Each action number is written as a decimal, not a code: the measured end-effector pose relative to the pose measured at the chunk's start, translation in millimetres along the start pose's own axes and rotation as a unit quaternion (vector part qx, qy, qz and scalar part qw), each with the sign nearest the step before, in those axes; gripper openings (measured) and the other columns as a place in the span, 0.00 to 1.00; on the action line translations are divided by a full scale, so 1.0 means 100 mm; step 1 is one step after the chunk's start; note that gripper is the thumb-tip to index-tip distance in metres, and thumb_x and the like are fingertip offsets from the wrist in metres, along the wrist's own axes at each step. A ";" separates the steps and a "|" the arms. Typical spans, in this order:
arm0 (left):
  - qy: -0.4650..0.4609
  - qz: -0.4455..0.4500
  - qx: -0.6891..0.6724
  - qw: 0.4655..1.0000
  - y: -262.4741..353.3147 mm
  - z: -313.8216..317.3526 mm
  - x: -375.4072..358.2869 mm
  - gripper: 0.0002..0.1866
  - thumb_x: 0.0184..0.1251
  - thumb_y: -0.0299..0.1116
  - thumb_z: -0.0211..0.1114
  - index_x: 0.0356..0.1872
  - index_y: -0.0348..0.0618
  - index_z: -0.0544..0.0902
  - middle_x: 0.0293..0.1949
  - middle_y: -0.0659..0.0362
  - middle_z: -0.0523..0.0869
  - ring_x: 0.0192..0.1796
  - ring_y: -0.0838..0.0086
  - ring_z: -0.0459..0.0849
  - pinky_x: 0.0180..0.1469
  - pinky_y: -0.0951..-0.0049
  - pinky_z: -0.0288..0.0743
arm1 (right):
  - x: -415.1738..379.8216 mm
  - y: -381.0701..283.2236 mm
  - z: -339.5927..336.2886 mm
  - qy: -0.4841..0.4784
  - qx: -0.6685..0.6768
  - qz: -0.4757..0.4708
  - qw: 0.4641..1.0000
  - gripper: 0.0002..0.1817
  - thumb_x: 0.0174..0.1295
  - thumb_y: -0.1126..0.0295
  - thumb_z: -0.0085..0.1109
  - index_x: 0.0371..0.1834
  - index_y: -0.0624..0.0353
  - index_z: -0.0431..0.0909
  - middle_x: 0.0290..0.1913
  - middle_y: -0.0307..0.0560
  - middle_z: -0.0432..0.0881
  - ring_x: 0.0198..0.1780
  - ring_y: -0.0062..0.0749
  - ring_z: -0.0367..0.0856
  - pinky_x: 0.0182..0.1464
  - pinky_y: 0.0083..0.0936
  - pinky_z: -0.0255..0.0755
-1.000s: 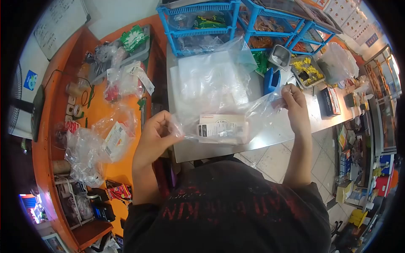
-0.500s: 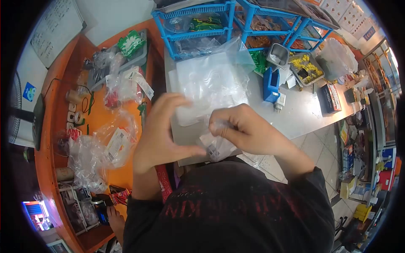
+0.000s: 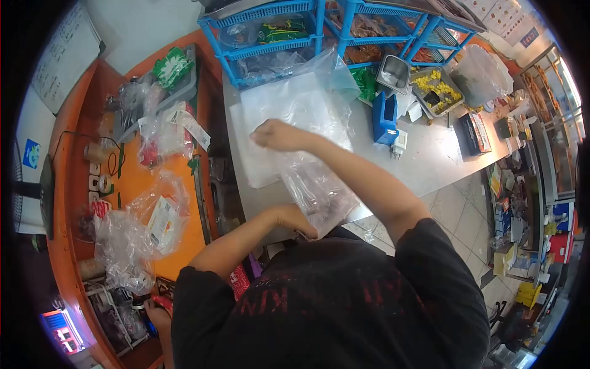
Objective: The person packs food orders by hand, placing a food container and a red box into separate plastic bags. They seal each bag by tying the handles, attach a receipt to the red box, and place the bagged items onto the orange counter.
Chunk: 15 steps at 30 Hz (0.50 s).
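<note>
Clear plastic bag [image 3: 329, 200]: thin, glossy, creased lengthwise, hanging slantwise between the two hands at the near edge of the metal bench [image 3: 430, 163], close to the wearer's shirt [image 3: 344, 301]. Its lower part is fuller; pale contents with darker marks show through the film, too blurred to identify. Left hand [image 3: 296, 219] is clamped on the bag's lower end, thumb uppermost. Right hand [image 3: 275, 134] is closed in a fist at the upper end, film drawn up to it; hands well apart. A flat stack of translucent film [image 3: 286, 95] lies beneath the right hand and behind the bag; the right forearm crosses in front and hides part of it and of the bench. To the right: blue holder [image 3: 385, 123], white plug adapter [image 3: 399, 142] just beside it, metal container [image 3: 393, 72], tray [image 3: 456, 106] of yellow pieces, dark box [image 3: 475, 133]. Blue racks [image 3: 273, 46] stand along the back. Crumpled clear bags [image 3: 123, 252] occupy the orange bench [image 3: 138, 169] at left; another person's hand [image 3: 158, 317] shows at lower left.
</note>
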<state>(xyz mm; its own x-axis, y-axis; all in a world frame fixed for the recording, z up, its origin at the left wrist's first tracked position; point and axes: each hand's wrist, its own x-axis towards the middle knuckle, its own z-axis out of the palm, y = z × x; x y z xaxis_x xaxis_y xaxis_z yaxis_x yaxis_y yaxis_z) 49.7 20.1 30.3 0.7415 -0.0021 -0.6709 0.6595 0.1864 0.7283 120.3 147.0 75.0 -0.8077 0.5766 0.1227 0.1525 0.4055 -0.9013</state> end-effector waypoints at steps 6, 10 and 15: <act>0.157 0.063 -0.065 0.983 0.25 0.04 0.11 0.41 0.59 0.64 0.53 0.63 0.40 0.64 0.63 0.52 0.66 0.64 0.69 0.63 0.64 0.70 0.56 | 0.17 0.14 0.58 -0.011 -0.064 -0.079 0.995 0.12 0.58 0.66 0.50 0.32 0.64 0.80 0.35 0.58 0.80 0.38 0.50 0.78 0.43 0.38 0.70; 0.298 0.037 -0.081 0.950 0.21 0.10 0.04 0.34 0.59 0.58 0.58 0.59 0.41 0.69 0.56 0.52 0.73 0.60 0.66 0.69 0.63 0.70 0.59 | -0.29 0.49 -0.44 0.163 -0.117 0.195 0.960 0.27 0.62 0.46 0.46 0.45 0.63 0.71 0.37 0.63 0.79 0.41 0.53 0.78 0.45 0.41 0.69; 0.368 0.228 0.518 0.738 -0.12 -0.35 0.29 0.14 0.50 0.36 0.63 0.37 0.41 0.78 0.39 0.54 0.80 0.45 0.66 0.78 0.49 0.70 0.72 | -1.40 0.41 -0.79 0.382 0.080 0.149 0.909 0.15 0.61 0.62 0.51 0.41 0.63 0.69 0.26 0.47 0.71 0.30 0.34 0.72 0.35 0.26 0.68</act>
<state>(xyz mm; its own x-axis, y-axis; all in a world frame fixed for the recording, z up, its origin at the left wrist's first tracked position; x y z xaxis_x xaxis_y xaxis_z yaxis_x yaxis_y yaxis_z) 59.0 51.9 -3.0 0.8991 0.4337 0.0600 0.3856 -0.8492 0.3607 283.9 138.8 53.7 -0.1037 0.9928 0.0607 0.1661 0.0774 -0.9831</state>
